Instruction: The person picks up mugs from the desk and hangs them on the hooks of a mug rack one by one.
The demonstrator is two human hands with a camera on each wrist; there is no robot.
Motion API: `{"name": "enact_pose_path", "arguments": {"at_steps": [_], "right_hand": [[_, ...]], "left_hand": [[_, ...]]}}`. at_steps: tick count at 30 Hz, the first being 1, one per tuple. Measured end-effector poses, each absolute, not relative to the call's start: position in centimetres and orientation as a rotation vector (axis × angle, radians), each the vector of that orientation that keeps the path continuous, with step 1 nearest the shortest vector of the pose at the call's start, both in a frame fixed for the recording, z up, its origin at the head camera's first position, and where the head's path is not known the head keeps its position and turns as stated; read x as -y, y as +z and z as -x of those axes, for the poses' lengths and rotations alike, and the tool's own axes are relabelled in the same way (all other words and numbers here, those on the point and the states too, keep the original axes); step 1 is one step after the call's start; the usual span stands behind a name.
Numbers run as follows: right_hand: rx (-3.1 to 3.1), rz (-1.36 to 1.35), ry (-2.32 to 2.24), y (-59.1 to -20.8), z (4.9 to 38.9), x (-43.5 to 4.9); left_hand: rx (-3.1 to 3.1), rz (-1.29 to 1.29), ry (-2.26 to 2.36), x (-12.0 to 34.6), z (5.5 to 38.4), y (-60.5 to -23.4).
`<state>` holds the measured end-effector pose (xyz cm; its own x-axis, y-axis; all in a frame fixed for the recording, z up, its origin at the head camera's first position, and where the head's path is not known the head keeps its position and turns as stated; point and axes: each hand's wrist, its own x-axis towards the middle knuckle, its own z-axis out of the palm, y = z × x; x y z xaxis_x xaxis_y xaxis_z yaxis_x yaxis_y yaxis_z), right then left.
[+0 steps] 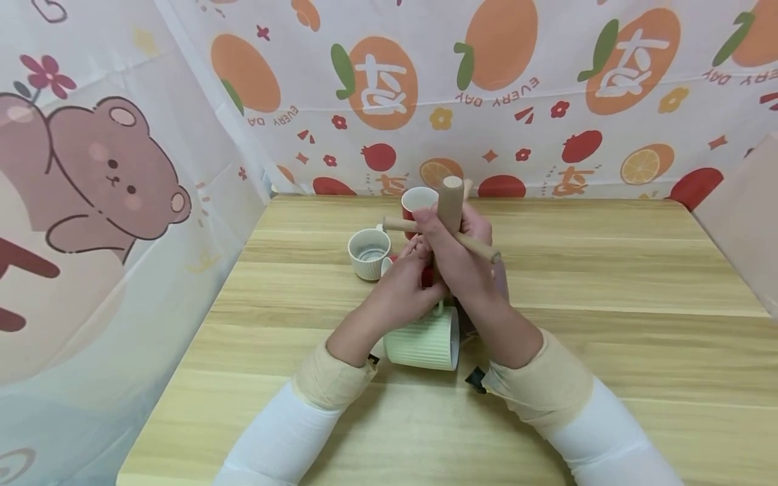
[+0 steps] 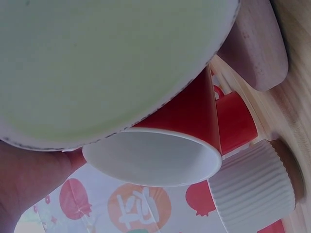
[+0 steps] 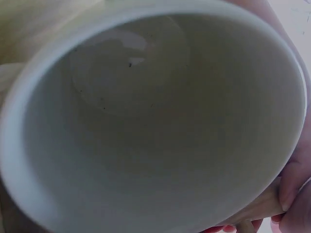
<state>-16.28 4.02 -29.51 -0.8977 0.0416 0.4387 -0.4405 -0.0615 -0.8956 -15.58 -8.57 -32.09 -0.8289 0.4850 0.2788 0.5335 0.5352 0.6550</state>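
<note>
A wooden mug rack (image 1: 450, 206) with round pegs stands upright mid-table. My right hand (image 1: 462, 253) grips its post and pegs from the right, and its fingers (image 3: 294, 187) lie by a peg in the right wrist view. My left hand (image 1: 401, 287) holds a red mug (image 2: 189, 109) with a white inside, low at the rack's left; the hand mostly hides it in the head view. A pale green ribbed mug (image 1: 421, 341) lies sideways on the near side, its handle toward the post and mouth to the right. Its white inside (image 3: 160, 136) fills the right wrist view.
A white ribbed cup (image 1: 369, 255) stands left of the rack. Another red mug (image 1: 419, 199) is behind it. Something pale purplish (image 1: 500, 278) shows partly beneath my right hand. The wooden table (image 1: 608, 283) meets a fruit-print curtain (image 1: 504, 101) at the back.
</note>
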Motion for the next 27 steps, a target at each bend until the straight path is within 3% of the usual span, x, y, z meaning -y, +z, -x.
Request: {"name": "enact_pose_path", "arguments": {"at_steps": [18, 27], "right_hand": [[1.739, -0.548, 2.086, -29.3, 16.6, -3.9], [1.881, -0.484, 2.057, -29.4, 16.6, -5.5]], "left_hand": [[2.641, 0.941, -1.186, 8.2, 15.5, -32.1], [2.629, 0.936, -1.168, 7.1, 15.5, -32.2]]}}
